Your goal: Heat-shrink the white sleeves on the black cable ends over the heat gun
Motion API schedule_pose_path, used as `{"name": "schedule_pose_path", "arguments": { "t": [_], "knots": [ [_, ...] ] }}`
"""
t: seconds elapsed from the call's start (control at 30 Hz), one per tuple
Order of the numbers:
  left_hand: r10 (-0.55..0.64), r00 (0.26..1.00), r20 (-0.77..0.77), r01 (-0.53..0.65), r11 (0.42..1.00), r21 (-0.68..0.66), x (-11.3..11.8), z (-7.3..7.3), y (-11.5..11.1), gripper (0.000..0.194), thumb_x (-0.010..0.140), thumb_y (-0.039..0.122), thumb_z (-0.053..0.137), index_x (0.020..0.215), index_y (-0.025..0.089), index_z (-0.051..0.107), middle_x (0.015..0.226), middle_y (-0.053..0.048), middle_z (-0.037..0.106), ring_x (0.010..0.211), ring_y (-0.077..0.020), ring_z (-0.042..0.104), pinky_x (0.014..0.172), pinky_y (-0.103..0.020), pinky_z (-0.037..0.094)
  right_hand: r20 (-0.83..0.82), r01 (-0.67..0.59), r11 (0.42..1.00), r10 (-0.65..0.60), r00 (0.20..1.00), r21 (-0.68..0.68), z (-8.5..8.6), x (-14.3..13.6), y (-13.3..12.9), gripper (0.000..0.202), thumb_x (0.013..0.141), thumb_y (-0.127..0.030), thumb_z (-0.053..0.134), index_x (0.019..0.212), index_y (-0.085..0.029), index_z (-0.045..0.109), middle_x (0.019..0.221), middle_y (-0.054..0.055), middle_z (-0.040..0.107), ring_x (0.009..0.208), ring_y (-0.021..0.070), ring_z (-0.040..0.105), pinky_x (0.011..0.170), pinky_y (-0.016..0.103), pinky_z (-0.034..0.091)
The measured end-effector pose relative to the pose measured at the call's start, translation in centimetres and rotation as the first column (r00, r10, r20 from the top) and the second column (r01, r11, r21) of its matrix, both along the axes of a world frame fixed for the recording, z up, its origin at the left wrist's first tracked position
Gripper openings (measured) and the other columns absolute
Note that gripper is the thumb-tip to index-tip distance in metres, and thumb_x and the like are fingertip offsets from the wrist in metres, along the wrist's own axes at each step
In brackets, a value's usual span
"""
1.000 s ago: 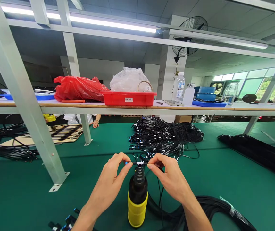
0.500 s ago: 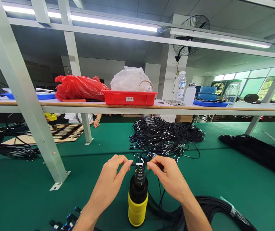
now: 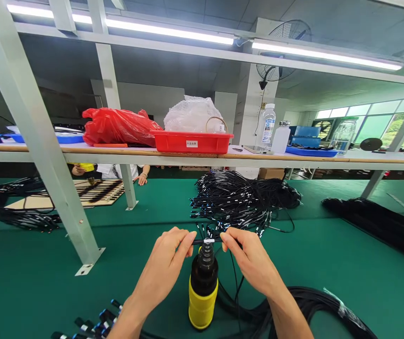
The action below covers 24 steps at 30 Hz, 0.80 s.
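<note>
My left hand pinches one side of a thin black cable, and my right hand pinches its other side. The cable runs level between my fingertips. A short white sleeve sits on it, midway between the hands. Directly below the sleeve is the dark ribbed nozzle of a yellow and black heat gun, which stands upright on the green bench. Whether the cable touches the nozzle tip cannot be made out. Blue-ringed black connectors lie near my left forearm.
A heap of black cables lies behind the hands. Coiled cable lies at front right, a long black bundle farther right. A metal post stands at left. The shelf above carries a red tray. A co-worker's hand rests across the bench.
My hands and the cable have shifted slightly to the right over the nozzle, the white sleeve with them. Across the bench, the co-worker's yellow tool has moved right, and a hand on it now shows.
</note>
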<state>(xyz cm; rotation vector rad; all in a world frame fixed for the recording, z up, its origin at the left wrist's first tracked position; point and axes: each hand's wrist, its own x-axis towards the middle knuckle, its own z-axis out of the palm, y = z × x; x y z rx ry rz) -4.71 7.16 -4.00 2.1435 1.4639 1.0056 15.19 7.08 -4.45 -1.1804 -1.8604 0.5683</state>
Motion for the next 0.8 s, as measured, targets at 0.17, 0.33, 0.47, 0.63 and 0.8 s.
{"name": "schedule_pose_path", "arguments": {
  "t": [0.17, 0.33, 0.47, 0.63, 0.8],
  "knots": [
    [-0.017, 1.0, 0.018, 0.015, 0.998, 0.057, 0.4, 0.0, 0.1, 0.027, 0.097, 0.042, 0.039, 0.083, 0.023, 0.052, 0.087, 0.0, 0.057, 0.087, -0.0191, 0.052, 0.079, -0.032, 0.04, -0.097, 0.046, 0.999, -0.045, 0.994, 0.006, -1.1, 0.1, 1.1, 0.032, 0.094, -0.041, 0.046, 0.07, -0.02, 0.051, 0.063, -0.003, 0.048, 0.059, 0.0131, 0.042, 0.056, 0.025, 0.033],
    [0.097, 0.993, -0.064, -0.091, 0.992, 0.085, -1.6, -1.2, 0.6, 0.024, 0.099, 0.038, 0.032, 0.104, 0.025, 0.051, 0.103, -0.002, 0.059, 0.101, -0.0198, 0.052, 0.09, -0.035, 0.04, -0.042, 0.257, 0.959, -0.253, 0.967, 0.124, -4.2, 2.1, 3.4, 0.035, 0.096, -0.039, 0.035, 0.107, -0.017, 0.061, 0.1, 0.01, 0.065, 0.093, 0.0228, 0.059, 0.084, 0.035, 0.045],
    [0.12, 0.934, -0.337, -0.161, 0.982, -0.096, -6.1, -5.1, 1.1, 0.016, 0.094, 0.026, 0.037, 0.1, 0.024, 0.052, 0.103, -0.002, 0.062, 0.102, -0.0194, 0.055, 0.09, -0.035, 0.04, 0.156, 0.331, 0.935, -0.348, 0.925, 0.124, -9.0, 4.7, 5.3, 0.048, 0.094, -0.041, 0.033, 0.126, -0.01, 0.052, 0.126, 0.021, 0.057, 0.122, 0.0317, 0.049, 0.1, 0.047, 0.041],
    [-0.03, 0.836, -0.548, -0.203, 0.911, -0.36, -11.3, -12.4, 0.8, 0.034, 0.063, -0.001, 0.05, 0.085, 0.022, 0.061, 0.095, -0.002, 0.069, 0.096, -0.0203, 0.063, 0.088, -0.032, 0.043, 0.24, 0.427, 0.902, -0.428, 0.871, 0.059, -13.5, 6.3, 4.7, 0.053, 0.092, -0.049, 0.037, 0.128, -0.012, 0.05, 0.122, 0.021, 0.06, 0.116, 0.0356, 0.054, 0.09, 0.051, 0.047],
    [-0.127, 0.754, -0.644, -0.233, 0.865, -0.444, -13.6, -16.6, 0.1, 0.039, 0.061, -0.002, 0.047, 0.085, 0.023, 0.066, 0.099, -0.004, 0.071, 0.102, -0.0231, 0.063, 0.097, -0.041, 0.039, 0.22, 0.402, 0.916, -0.395, 0.892, 0.016, -13.9, 6.3, 3.0, 0.045, 0.091, -0.046, 0.041, 0.126, -0.019, 0.05, 0.121, 0.015, 0.061, 0.114, 0.0316, 0.056, 0.092, 0.05, 0.045]
  ]
}}
